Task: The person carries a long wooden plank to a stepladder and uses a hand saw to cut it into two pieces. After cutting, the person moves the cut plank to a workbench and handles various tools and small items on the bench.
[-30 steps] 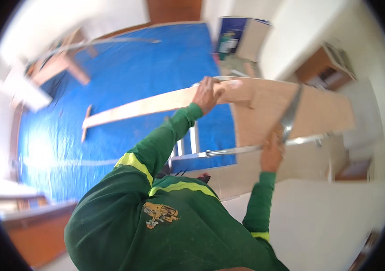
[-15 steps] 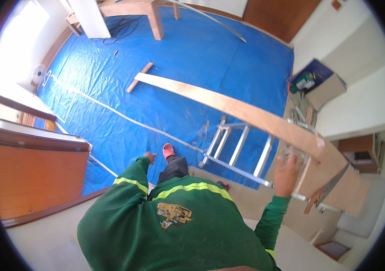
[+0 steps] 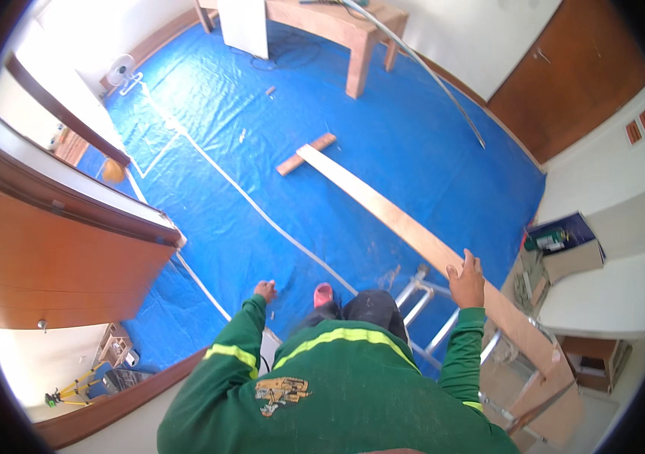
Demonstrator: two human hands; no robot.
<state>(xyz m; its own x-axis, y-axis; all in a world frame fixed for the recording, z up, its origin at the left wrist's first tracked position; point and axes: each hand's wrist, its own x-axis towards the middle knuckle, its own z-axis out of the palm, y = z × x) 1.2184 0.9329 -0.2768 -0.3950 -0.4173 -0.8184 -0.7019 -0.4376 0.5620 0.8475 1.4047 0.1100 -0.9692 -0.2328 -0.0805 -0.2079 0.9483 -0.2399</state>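
My right hand [image 3: 468,284] is over a long pale wooden plank [image 3: 391,208], its fingers apart; whether it touches the wood I cannot tell. The plank's far end lies on a short wooden block [image 3: 292,163] on the floor, and its near part passes over an aluminium ladder [image 3: 436,337]. What looks like a handsaw [image 3: 542,408] lies across the wood at the lower right. My left hand [image 3: 266,290] hangs at my left side with its fingers curled in and nothing visible in them. It is nearest to the blue sheet [image 3: 209,212] covering the floor.
A wooden bench [image 3: 322,23] stands at the far wall with a white panel [image 3: 245,30] leaning on it. A long metal pipe [image 3: 444,83] slants to the floor. On the left are an orange-brown door [image 3: 73,250], a white fan [image 3: 121,72] and a yellow tripod [image 3: 80,390].
The room has shifted in view as I step and turn leftward. My right hand has come from beside the ladder to farther along the plank. The left hand stays low at my side.
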